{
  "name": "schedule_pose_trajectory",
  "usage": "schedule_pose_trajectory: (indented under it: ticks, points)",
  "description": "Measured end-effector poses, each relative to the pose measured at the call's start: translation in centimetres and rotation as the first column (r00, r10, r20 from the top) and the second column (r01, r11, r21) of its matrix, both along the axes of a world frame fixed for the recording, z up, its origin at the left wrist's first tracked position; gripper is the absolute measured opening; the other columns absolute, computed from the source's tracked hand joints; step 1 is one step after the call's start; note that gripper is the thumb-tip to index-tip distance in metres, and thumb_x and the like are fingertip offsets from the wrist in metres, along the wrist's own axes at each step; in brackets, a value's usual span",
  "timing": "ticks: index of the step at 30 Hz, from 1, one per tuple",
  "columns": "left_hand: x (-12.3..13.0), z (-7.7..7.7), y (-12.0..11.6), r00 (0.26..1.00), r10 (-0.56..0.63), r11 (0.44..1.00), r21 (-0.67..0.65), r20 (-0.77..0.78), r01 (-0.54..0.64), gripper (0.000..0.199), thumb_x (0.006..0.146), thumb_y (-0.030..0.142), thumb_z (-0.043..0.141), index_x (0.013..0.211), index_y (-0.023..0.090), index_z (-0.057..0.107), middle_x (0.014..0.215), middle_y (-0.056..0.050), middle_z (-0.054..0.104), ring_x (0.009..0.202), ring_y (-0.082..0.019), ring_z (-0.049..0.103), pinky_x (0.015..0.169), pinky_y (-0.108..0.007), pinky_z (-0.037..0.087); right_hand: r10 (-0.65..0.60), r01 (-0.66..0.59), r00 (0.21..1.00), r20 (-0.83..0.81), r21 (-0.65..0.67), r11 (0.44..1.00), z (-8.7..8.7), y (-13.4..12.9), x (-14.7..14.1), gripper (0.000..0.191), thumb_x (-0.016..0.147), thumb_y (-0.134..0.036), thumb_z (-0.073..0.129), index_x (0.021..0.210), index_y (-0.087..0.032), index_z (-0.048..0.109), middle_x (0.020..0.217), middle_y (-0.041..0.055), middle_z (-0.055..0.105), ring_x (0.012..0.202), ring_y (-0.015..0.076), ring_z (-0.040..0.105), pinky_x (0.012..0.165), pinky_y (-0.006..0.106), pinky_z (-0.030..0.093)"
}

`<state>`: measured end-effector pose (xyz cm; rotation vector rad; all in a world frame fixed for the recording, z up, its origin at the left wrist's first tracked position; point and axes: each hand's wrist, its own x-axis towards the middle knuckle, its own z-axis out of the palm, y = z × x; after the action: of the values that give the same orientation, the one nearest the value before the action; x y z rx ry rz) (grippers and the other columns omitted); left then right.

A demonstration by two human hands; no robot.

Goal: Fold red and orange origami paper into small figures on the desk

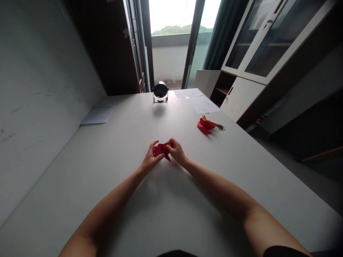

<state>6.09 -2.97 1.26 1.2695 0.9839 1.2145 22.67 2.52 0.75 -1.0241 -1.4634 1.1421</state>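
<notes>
Between my two hands, over the middle of the white table [115, 185], is a piece of folded red paper [160, 149]. My left hand [150, 157] grips its left side, with the thumb along the near edge and the fingers behind. On the right side, my right hand [175, 150] pinches the paper between thumb and fingers. One pointed red flap sticks out below, toward me. Farther back to the right lie folded paper pieces [205, 125], red and orange, close together. How the held paper is folded in detail is too small to make out.
A small round fan [160, 91] on a stand is at the table's far edge. Paper sheets [202, 104] lie at the back right, and another stack [98, 114] by the left wall. A round cable hole [220, 127] is beside the folded pieces. White cabinets [242, 94] stand beyond the right edge.
</notes>
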Motion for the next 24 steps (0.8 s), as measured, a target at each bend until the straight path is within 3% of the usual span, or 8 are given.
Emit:
schedule_pose_trajectory:
  ticks: [6,10,12,19,21,24]
  points:
    - [0.1,0.2,-0.4,0.993,0.047,0.996,0.077,-0.111,-0.038,0.089,0.069,0.029,0.086,0.146,0.032,0.042,0.130,-0.011,0.058,0.110,-0.025,0.063,0.095,-0.040,0.051,-0.028,0.028,1.000,0.014,0.005,1.000,-0.1,0.0,0.1,0.012,0.079,-0.029,0.055,0.074,-0.023,0.045,0.066,-0.0032,0.058,0.059,0.0136,0.055,0.053,0.025,0.048]
    - [-0.1,-0.2,0.3,0.983,0.180,0.983,0.035,-0.023,-0.179,0.054,0.080,0.035,0.075,0.130,0.024,0.057,0.116,-0.009,0.066,0.101,-0.023,0.065,0.091,-0.037,0.052,0.033,-0.034,0.999,-0.033,-0.024,0.999,-0.2,-0.1,-0.1,0.013,0.078,-0.030,0.057,0.076,-0.023,0.046,0.077,-0.0007,0.065,0.066,0.0155,0.062,0.058,0.028,0.054]
    - [-0.4,-0.4,0.7,0.979,0.196,0.980,-0.031,0.062,-0.195,0.040,0.083,0.039,0.071,0.117,0.020,0.063,0.111,-0.009,0.068,0.099,-0.023,0.066,0.087,-0.036,0.052,0.078,-0.083,0.993,-0.091,-0.052,0.995,-0.2,-0.2,-0.2,0.014,0.078,-0.031,0.058,0.077,-0.023,0.047,0.082,0.0004,0.068,0.071,0.0167,0.065,0.062,0.030,0.057]
    - [-1.2,-0.5,1.3,0.944,0.222,0.970,-0.152,0.246,-0.188,0.028,0.082,0.039,0.068,0.099,0.018,0.063,0.103,-0.008,0.070,0.095,-0.021,0.066,0.084,-0.036,0.052,0.192,-0.215,0.960,-0.206,-0.097,0.972,-0.1,-0.2,-0.2,0.016,0.078,-0.031,0.061,0.079,-0.022,0.047,0.087,0.0019,0.069,0.073,0.0167,0.067,0.065,0.032,0.058]
    - [-1.2,-0.6,1.3,0.940,0.237,0.968,-0.143,0.246,-0.207,0.027,0.082,0.040,0.067,0.097,0.018,0.063,0.098,-0.007,0.071,0.091,-0.020,0.067,0.084,-0.037,0.052,0.225,-0.243,0.960,-0.164,-0.096,0.965,-0.2,-0.3,-0.2,0.014,0.078,-0.029,0.061,0.081,-0.022,0.049,0.082,0.0003,0.068,0.071,0.0165,0.066,0.065,0.031,0.057]
    - [-1.3,-0.8,1.3,0.952,0.274,0.959,-0.115,0.138,-0.259,0.024,0.081,0.038,0.066,0.092,0.017,0.064,0.088,-0.005,0.070,0.079,-0.018,0.065,0.076,-0.032,0.051,0.213,-0.211,0.975,0.060,-0.034,0.977,-0.1,-0.7,-0.2,0.011,0.078,-0.024,0.058,0.089,-0.023,0.057,0.078,-0.0018,0.069,0.070,0.0154,0.064,0.065,0.028,0.053]
